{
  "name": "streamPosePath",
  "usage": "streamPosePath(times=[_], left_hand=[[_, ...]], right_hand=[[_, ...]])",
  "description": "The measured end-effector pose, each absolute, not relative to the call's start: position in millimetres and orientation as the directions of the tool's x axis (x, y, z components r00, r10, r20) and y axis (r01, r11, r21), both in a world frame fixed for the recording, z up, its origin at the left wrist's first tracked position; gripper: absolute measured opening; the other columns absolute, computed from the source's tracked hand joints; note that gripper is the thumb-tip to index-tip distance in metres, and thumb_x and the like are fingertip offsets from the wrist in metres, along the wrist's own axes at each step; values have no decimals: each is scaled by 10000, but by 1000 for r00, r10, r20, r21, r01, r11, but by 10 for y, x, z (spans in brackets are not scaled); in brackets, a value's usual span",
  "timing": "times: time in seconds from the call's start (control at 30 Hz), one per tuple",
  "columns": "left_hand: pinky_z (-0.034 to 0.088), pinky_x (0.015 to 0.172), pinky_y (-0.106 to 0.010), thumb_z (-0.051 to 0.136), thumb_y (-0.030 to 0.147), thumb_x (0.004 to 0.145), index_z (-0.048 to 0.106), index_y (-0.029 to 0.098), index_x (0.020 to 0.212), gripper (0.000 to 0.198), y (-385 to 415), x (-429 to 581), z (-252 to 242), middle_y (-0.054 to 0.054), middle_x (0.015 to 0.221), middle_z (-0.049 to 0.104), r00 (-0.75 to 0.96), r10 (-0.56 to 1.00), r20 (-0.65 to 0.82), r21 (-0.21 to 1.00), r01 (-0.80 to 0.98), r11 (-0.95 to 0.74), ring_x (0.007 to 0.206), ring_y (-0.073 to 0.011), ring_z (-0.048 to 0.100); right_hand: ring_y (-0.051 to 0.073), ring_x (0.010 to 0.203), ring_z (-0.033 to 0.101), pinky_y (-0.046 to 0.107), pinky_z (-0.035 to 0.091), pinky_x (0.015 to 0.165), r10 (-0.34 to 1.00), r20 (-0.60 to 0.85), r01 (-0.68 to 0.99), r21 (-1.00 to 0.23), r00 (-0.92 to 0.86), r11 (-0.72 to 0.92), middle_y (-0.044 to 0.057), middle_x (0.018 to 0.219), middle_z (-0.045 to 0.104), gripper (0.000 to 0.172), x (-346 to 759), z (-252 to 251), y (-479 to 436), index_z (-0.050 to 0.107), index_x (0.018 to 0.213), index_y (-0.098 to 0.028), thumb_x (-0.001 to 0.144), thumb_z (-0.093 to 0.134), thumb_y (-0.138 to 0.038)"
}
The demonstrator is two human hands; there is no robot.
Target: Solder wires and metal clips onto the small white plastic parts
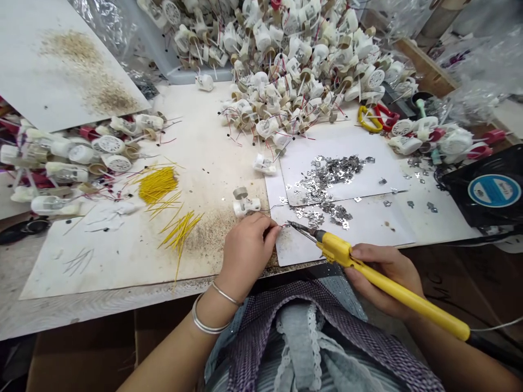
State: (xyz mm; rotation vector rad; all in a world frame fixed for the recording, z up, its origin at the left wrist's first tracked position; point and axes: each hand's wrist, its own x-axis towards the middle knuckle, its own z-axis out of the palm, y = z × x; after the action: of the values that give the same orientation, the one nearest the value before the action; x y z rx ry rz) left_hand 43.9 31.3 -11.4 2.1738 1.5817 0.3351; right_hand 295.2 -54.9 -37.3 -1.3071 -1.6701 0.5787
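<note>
My left hand [247, 253] pinches a thin dark wire [273, 231] between finger and thumb. That wire runs from a small white plastic fan housing [246, 206] lying just beyond the hand. My right hand [384, 277] grips a yellow soldering iron [368, 267], whose metal tip [297, 227] points left toward the pinched wire end. A small gap seems to separate the tip from the wire. Scattered silver metal clips [327, 188] lie on white paper [359, 234] just past the tip.
A large heap of white fan units with red wires [286, 65] fills the back of the bench. More units [73, 158] lie at left beside loose yellow wires [157, 185]. Yellow-handled pliers [373, 117] and a black fan [490, 190] sit at right. The bench edge runs below my hands.
</note>
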Motion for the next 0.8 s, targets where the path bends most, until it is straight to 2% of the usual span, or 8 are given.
streamPosePath(times=[0.1,0.23,0.33,0.43,0.63,0.8], left_hand=[[422,735,-351,533,286,916,620,193,767,196,333,476,-101,-29,830,668,291,952,-93,419,879,-227,831,-213,609],[380,744,-373,557,294,891,607,200,733,191,349,508,-58,-17,817,679,272,954,-130,389,899,-203,811,-218,607],[366,735,-373,568,294,877,604,204,725,181,350,528,-43,-15,815,686,259,955,-142,379,906,-189,802,-218,608],[362,731,-375,563,294,875,595,205,720,182,346,548,-43,-18,814,689,244,961,-130,367,912,-182,806,-220,612],[366,729,-388,544,298,880,586,210,717,189,343,580,-45,-24,820,695,239,964,-118,338,922,-187,819,-232,617],[379,736,-395,546,283,875,589,209,716,181,348,591,-31,-31,816,699,249,963,-103,311,928,-206,812,-234,618]], right_hand=[[204,695,724,322,617,596,870,455,564,-675,-189,476,-3,843,732,331,2925,-314,-505,592,1073,-291,776,709,-201],[215,655,719,344,621,585,860,453,616,-614,-236,493,13,860,736,374,2864,-234,-450,556,1156,-289,804,670,-238],[218,658,715,339,612,570,842,462,609,-592,-280,528,24,853,734,412,2833,-191,-418,525,1198,-281,810,655,-227],[199,595,684,321,580,525,808,468,556,-588,-357,587,3,757,708,453,2814,-154,-384,494,1215,-281,804,646,-163],[162,501,574,300,479,468,789,434,505,-608,-434,613,-34,670,639,415,2804,-141,-386,524,1104,-325,768,670,-130],[183,553,638,316,538,500,786,481,557,-558,-388,616,-14,726,689,544,2807,-81,-406,469,1278,-319,790,632,-144]])
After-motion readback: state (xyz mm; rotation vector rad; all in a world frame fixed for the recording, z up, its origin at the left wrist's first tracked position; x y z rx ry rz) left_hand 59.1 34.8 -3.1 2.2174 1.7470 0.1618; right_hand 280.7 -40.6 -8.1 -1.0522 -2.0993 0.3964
